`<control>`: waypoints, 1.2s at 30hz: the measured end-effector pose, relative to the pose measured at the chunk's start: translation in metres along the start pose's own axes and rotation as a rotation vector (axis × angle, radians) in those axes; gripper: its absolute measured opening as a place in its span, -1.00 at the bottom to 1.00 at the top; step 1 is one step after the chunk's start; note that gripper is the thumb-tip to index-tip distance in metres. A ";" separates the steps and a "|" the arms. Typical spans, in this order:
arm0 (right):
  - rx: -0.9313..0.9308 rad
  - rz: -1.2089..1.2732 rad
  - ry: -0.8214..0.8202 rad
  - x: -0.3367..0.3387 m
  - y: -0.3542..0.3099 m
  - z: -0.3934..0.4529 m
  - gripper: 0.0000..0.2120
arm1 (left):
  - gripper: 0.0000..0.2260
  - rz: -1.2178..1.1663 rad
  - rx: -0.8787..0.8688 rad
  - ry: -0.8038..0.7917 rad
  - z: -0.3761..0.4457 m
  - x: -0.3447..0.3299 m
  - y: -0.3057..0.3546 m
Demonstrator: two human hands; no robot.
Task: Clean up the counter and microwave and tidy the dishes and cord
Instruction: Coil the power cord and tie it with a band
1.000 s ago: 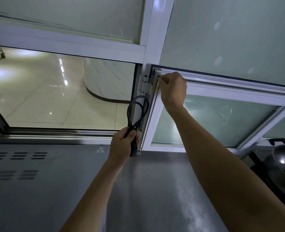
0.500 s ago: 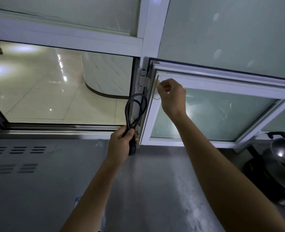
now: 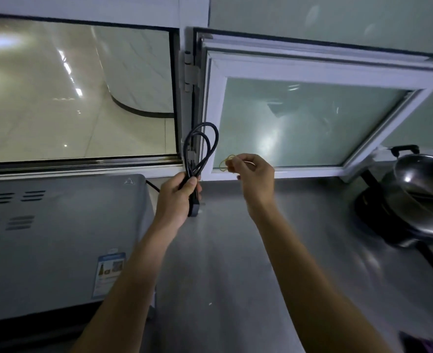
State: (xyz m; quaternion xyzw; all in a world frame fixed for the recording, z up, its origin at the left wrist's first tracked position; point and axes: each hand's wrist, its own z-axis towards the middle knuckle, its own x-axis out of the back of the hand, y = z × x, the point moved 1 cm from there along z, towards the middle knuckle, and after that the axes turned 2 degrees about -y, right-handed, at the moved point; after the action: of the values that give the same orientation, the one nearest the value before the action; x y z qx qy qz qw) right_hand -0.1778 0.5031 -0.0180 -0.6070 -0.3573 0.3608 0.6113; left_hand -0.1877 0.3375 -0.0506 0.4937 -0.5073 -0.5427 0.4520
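- Left of both hands sits the microwave [image 3: 57,233], a grey metal box with vent slots on top and a label near its front edge; a thin black lead runs from behind its rear corner toward the left hand.
- The left hand [image 3: 176,200] is wrapped around the power cord [image 3: 200,149], which is folded into about 2 loops that stand up above the fist; the plug end hangs just below the fingers, over the steel counter [image 3: 223,263].
- The cord looks light, rubbery and springy: the loops will likely spread if the grip slackens, so the best hold is where it is now, at the gathered neck where all strands cross.
- Just right of the cord, the right hand [image 3: 254,171] pinches a thin yellowish rubber band [image 3: 226,163] between thumb and fingertips, with the other fingers loosely curled; the band is near the loops but not touching them.
- The band is soft, stretchy and slight, so it may snap off the fingertips; my judgement is that it should be stretched wide and slipped over the bundle's neck, just above the left fist.
- Behind the right hand an open window sash [image 3: 324,72] leans inward over the counter.
- Well right of both hands rests a steel wok [image 3: 424,174] with a black handle.
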 end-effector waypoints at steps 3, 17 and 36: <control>-0.094 0.114 0.000 0.006 0.013 -0.011 -0.94 | -0.81 0.027 0.013 -0.013 -0.002 -0.002 -0.009; -0.251 0.247 -0.103 0.013 0.051 -0.025 -0.73 | -0.81 0.065 0.058 -0.017 -0.007 0.001 -0.035; -0.279 0.304 -0.146 0.019 0.058 -0.034 -0.79 | -0.84 0.080 0.086 -0.007 -0.011 0.001 -0.034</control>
State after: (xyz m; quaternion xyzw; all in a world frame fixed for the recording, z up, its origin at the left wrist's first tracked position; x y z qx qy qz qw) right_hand -0.1387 0.5037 -0.0759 -0.7051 -0.3514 0.4389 0.4321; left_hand -0.1765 0.3375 -0.0846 0.4902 -0.5509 -0.5036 0.4501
